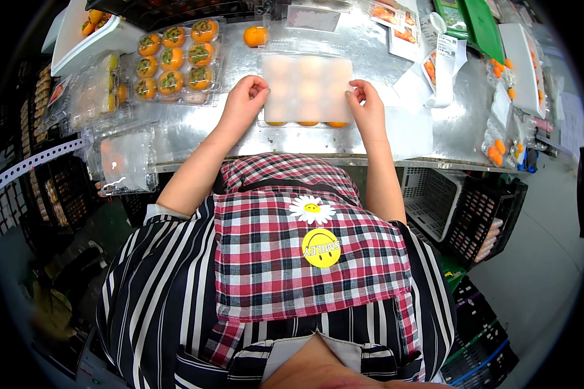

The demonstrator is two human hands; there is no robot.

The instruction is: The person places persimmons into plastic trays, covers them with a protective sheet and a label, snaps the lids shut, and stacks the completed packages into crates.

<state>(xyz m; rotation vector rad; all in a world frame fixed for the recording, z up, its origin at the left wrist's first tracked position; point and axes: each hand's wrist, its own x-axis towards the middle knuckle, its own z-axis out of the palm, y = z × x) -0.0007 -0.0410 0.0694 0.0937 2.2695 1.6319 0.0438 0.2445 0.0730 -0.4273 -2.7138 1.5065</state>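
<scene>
A translucent white sheet (308, 89) lies over a clear plastic tray of persimmons in front of me; the fruit shows faintly through it as rounded shapes. Along the near edge, orange parts of several persimmons (308, 124) peek out. My left hand (245, 102) pinches the sheet's left edge, fingers curled. At the right edge, my right hand (368, 109) grips it between thumb and fingers. The clear hinged lid (303, 47) appears folded back on the far side. Left of my left hand sits an uncovered tray of persimmons (172, 59), stems up.
One loose persimmon (255, 36) rests beyond my left hand. Stacked clear packs (97, 97) and a white foam box (87, 48) stand left. Labels and papers (438, 68), a green tray (483, 29) and small orange fruits (496, 151) are right. Crates (490, 211) stand below the steel table's edge.
</scene>
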